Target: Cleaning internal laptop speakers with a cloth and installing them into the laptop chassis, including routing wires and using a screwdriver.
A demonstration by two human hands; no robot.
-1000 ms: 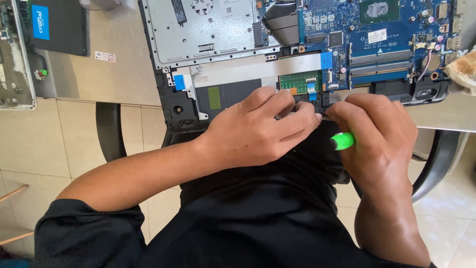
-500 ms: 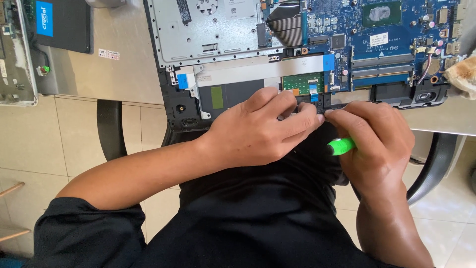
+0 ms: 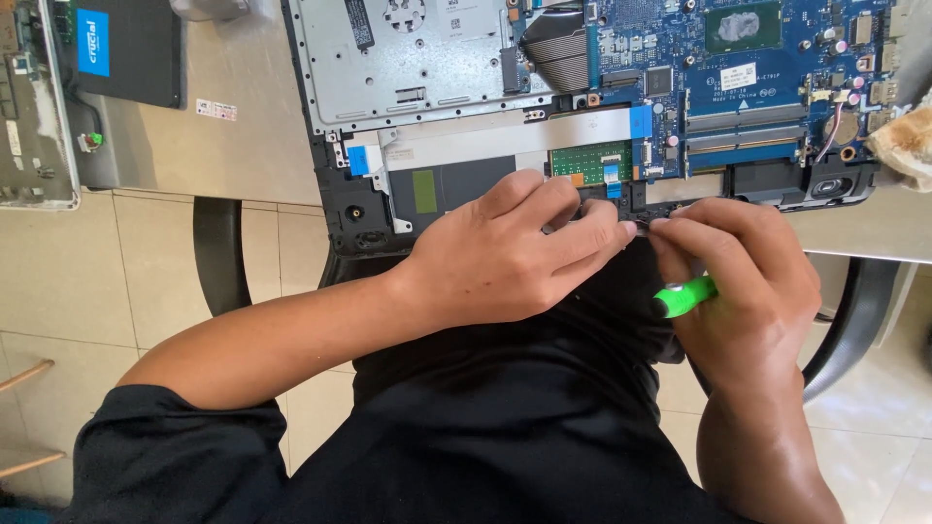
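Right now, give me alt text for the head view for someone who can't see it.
Two hands meet at the near edge of an opened laptop with its blue circuit board exposed: the left hand presses there, the right hand grips a green-handled tool. A black drive lies at the far left.

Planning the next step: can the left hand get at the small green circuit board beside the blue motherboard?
Probably yes. The left hand rests just below the small green circuit board, which lies uncovered, with nothing between them.

Open laptop just beyond crowded hands.
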